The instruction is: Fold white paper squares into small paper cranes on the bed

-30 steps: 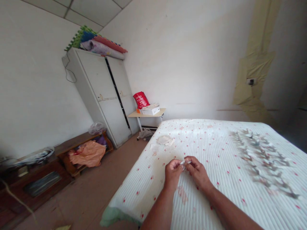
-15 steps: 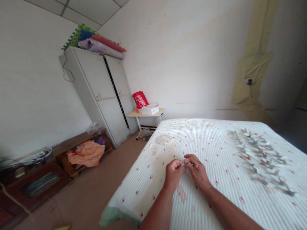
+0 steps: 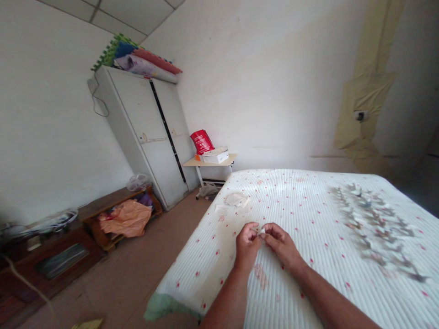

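Near the front of one quilted bedspread (image 3: 317,214), one white paper piece (image 3: 262,231) is being pinched between one left hand (image 3: 247,244) and one right hand (image 3: 281,243).

- Scrap (image 3: 262,231): matt paper (or so it looks)
- Sheets (image 3: 237,199): thin, matt paper
- Bedspread (image 3: 267,194): matt, ribbed cloth
- Cabinet (image 3: 137,107): smooth, painted metal
- Red bag (image 3: 202,141): glossy plastic
- Bench (image 3: 106,199): brown wood
- Tape (image 3: 350,123): creased, faintly shiny

Dotted bedspread (image 3: 284,192): papers (image 3: 236,200) left, small blurred figures (image 3: 369,215) right.
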Demonstrator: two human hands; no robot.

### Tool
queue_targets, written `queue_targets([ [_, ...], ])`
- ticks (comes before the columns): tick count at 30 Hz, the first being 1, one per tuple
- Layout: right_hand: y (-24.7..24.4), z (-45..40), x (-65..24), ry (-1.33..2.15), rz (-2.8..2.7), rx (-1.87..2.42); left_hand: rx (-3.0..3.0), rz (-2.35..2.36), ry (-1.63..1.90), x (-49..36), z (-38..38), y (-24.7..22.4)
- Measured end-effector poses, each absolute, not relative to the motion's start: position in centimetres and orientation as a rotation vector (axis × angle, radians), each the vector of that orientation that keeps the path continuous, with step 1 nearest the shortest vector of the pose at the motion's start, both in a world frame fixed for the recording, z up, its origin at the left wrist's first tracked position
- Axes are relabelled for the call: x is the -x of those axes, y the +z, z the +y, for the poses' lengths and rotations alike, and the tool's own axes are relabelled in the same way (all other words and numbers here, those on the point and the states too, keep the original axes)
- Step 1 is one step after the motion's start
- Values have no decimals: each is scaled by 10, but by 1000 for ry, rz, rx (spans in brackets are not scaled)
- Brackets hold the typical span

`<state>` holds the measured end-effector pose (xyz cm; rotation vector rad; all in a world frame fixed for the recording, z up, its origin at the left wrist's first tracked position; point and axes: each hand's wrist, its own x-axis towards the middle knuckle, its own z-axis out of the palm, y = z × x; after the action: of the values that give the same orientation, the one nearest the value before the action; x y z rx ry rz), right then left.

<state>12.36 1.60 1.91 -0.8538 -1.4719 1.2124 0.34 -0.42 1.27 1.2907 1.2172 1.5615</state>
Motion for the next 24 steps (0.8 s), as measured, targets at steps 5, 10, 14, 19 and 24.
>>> queue_targets([
  [5, 18, 16, -122, 1262, -1437, 861, -1347, 1229, 1539, -5, -5, 15],
  [10, 18, 18, -125, 1243, -1392, 910, -1377, 1249, 1542, -4, -6, 15],
  [14, 20, 17, -126, 1205, -1376, 908, -1375, 1256, 1531, -4, -4, 12],
  [19, 22, 15, -125, 1202, -1362, 907, -1351, 1279, 1476, -6, -5, 15],
  [24, 19, 18, -127, 1183, -1355, 906, -1319, 1274, 1458, -7, -6, 17],
])
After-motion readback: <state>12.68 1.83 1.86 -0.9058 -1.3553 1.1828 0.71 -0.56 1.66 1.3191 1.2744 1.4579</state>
